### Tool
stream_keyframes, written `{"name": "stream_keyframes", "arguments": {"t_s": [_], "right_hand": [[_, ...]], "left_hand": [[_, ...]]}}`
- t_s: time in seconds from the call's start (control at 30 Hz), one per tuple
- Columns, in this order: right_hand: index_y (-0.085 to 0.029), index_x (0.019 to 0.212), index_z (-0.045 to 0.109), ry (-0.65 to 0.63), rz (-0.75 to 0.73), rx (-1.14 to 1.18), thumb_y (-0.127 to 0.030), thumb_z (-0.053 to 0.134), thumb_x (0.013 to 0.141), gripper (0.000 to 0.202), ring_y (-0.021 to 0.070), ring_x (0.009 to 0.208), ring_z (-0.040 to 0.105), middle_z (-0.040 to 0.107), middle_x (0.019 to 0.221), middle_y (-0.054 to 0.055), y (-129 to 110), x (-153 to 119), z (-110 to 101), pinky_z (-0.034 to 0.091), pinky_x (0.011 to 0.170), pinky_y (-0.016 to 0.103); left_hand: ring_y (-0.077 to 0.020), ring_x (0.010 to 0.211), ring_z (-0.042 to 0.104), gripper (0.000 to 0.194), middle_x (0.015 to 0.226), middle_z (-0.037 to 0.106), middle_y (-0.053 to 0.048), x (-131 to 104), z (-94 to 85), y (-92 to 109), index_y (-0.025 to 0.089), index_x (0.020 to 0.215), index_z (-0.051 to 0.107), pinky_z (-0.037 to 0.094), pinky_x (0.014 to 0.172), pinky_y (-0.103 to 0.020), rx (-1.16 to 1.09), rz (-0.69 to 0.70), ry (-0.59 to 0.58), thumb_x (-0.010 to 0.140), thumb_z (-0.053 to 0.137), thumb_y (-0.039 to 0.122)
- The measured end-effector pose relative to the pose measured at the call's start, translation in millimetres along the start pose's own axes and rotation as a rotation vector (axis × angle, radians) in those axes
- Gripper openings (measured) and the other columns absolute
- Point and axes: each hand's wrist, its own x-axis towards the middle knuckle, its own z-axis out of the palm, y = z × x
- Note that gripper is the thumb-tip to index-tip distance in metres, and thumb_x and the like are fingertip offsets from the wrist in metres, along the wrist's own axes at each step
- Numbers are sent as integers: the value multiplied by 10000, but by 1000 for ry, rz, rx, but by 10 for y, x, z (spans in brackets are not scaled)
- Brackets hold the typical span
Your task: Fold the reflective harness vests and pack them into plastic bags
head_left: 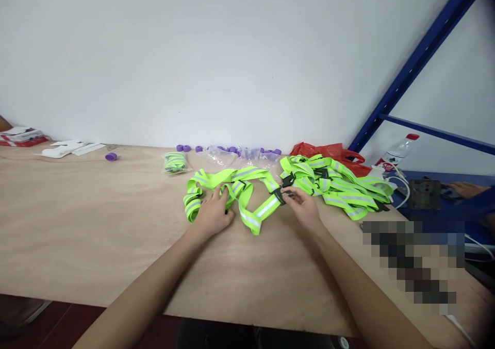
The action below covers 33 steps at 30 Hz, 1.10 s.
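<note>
A neon-green reflective strap harness (253,220) with silver stripes lies loosely looped on the wooden table. My left hand (212,212) rests on its left part, fingers spread over the webbing. At the harness's right end, my right hand (303,207) pinches a black plastic buckle (277,195) between thumb and fingers. Just beyond that hand lies a heap of similar green straps (340,184), with black buckles among them. Part of the harness is hidden under my left hand.
Along the wall are purple rolls (232,150), clear plastic bags (220,157), a bagged green strap (176,162) and a red plastic bag (328,152). White papers (71,148) lie far left. At right are a bottle (398,150), a blue metal frame (415,55) and another person's hand (466,190).
</note>
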Motion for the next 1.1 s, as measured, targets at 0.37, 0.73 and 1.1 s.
{"name": "stream_keyframes", "arguments": {"t_s": [0.37,0.73,1.1], "right_hand": [[-205,931,578,697,-113,305,-428,785,678,396,130,667,587,565,852,-23,-167,153,-338,631,649,410],[-257,947,499,997,-228,388,-230,665,718,284,169,977,649,542,1197,8,-227,261,-711,639,694,346],[-253,727,564,721,17,464,-286,608,665,83,92,302,301,333,409,-94,-201,281,-823,256,288,234]], "left_hand": [[-405,1286,513,617,1527,396,-214,84,-126,-274,186,1462,425,505,916,-490,67,-269,-7,864,515,309],[-403,1170,568,714,1306,565,-204,123,-119,-444,177,1534,310,482,890,-484,34,-301,31,864,503,329],[-180,626,604,231,700,660,-6,97,-318,-631,207,810,720,422,564,-252,-410,40,-280,795,569,382]]}}
